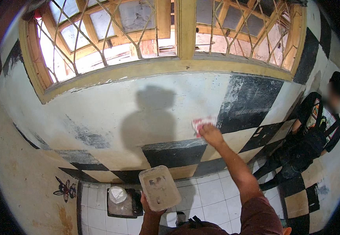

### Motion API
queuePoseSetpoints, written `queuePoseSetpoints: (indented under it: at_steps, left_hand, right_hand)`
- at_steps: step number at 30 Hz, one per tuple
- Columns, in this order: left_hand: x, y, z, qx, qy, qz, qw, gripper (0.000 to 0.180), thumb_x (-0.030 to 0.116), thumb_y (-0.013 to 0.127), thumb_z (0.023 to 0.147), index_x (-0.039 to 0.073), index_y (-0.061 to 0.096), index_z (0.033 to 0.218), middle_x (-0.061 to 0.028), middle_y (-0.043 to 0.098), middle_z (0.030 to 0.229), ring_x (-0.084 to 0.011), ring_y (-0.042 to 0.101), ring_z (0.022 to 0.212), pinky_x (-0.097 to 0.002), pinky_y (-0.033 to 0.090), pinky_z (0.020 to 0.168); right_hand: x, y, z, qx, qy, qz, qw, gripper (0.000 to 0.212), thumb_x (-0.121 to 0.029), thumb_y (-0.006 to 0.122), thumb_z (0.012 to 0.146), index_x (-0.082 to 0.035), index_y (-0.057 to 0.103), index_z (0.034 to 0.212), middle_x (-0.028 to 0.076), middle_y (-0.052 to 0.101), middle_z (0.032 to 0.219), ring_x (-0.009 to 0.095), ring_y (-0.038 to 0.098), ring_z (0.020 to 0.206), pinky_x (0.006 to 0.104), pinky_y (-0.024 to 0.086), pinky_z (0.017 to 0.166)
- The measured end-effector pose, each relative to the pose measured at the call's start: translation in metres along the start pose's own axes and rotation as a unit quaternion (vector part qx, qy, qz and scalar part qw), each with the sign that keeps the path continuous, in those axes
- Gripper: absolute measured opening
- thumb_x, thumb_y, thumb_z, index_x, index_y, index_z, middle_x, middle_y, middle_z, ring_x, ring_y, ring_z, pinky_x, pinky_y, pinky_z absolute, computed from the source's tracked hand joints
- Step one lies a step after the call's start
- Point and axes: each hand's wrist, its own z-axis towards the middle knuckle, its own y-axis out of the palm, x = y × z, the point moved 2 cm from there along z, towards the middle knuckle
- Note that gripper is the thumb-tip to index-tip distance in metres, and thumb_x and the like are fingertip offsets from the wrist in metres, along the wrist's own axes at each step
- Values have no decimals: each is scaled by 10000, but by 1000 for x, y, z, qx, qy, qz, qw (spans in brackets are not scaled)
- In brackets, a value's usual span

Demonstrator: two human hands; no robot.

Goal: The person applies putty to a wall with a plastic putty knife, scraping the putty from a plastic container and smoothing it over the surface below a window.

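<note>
My right hand (212, 134) is raised to the wall (197, 94), closed on a flat red scraper (198, 124) smeared with white paste. The scraper appears to be against the white-coated area, just left of a black painted square (242, 102). Lower down, my left hand (147, 205) grips a worn rectangular tray (173, 197) from its left side and underneath. Its beige inside shows a few dark patches and paste residue. Most of the left fingers are hidden behind the tray.
Above the wall area is a yellow-framed window (186, 64) with a metal grille. A person (315, 125) in dark clothes stands at the right. On the white tiled floor (213, 192), a dark square stand (121, 207) carries a white bag-like bundle (117, 194).
</note>
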Motion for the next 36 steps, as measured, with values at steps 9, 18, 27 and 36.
queuePoseSetpoints:
  at_steps: [9,18,27,36]
  left_hand:
    - [11,6,-8,18,-26,20,999,542,457,332,924,100,470,1308,-138,555,1218,-352,583,1063,-552,504,862]
    - [6,14,-6,14,38,187,982,530,456,341,938,99,483,1303,-134,570,1216,-348,583,1081,-547,492,889]
    - [3,-14,-1,34,-18,40,998,578,521,387,922,130,422,1346,-110,520,1280,-330,526,1155,-551,465,939]
    - [17,-10,-16,41,4,14,999,536,456,326,952,84,476,1308,-138,554,1235,-344,575,1082,-499,503,898]
  right_hand:
    - [-24,-33,-49,72,154,95,981,291,-57,685,655,-53,591,930,146,595,946,349,590,892,435,499,769]
    - [63,-174,74,224,79,-73,969,155,-33,627,713,-73,581,856,129,533,808,327,572,794,414,480,674]
    - [-19,44,-45,-32,30,-33,998,179,-138,587,755,-89,590,926,112,554,863,281,604,796,418,502,673]
    - [-70,-15,-25,9,85,74,994,197,-69,622,698,-77,569,888,123,561,834,321,599,789,413,508,678]
